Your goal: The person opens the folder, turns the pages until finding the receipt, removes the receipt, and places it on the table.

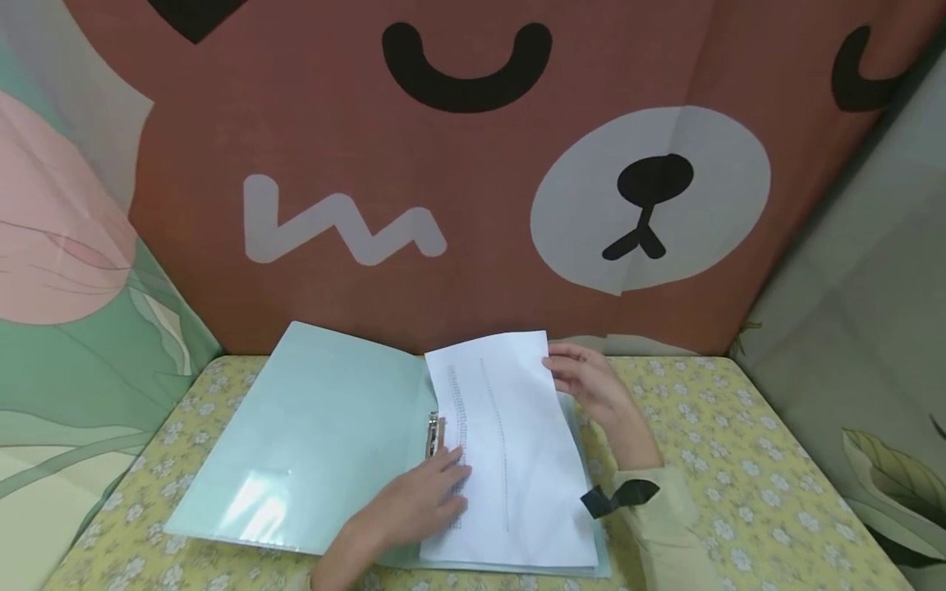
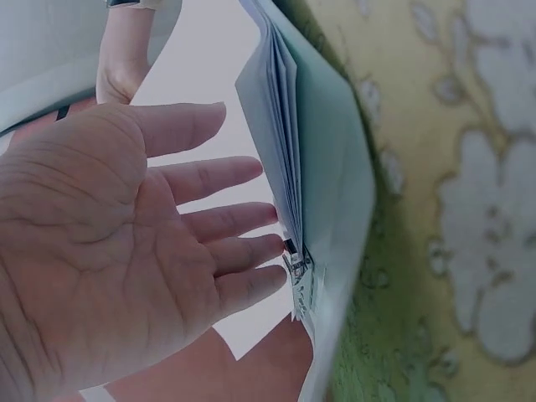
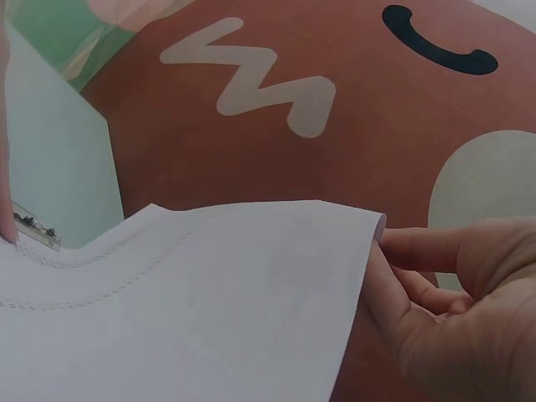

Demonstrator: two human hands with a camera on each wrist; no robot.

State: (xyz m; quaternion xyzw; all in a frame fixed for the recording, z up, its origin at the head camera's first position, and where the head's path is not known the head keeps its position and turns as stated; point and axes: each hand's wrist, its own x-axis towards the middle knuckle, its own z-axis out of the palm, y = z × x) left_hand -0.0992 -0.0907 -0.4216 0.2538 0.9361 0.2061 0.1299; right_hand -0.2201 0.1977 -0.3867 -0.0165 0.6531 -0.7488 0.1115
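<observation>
A pale green folder [image 1: 310,427] lies spread on the table, its left cover bare and glossy. White sheets with columns of small print cover its right side, and a metal clip [image 1: 433,435] shows at the spine. My right hand [image 1: 591,386] pinches the top sheet [image 3: 218,293] near its upper right corner, holding that edge raised. Low on the spine side, my left hand [image 1: 410,509] rests on the page with fingers extended. From the left wrist, the sheets' edges [image 2: 289,142] appear as a layered stack beside the fingertips.
A yellow floral cloth [image 1: 746,501] covers the table. Behind it hangs a brown backdrop [image 1: 480,279] with a printed bear face, close to the table's far edge. Printed fabric panels [image 1: 872,345] stand at both sides.
</observation>
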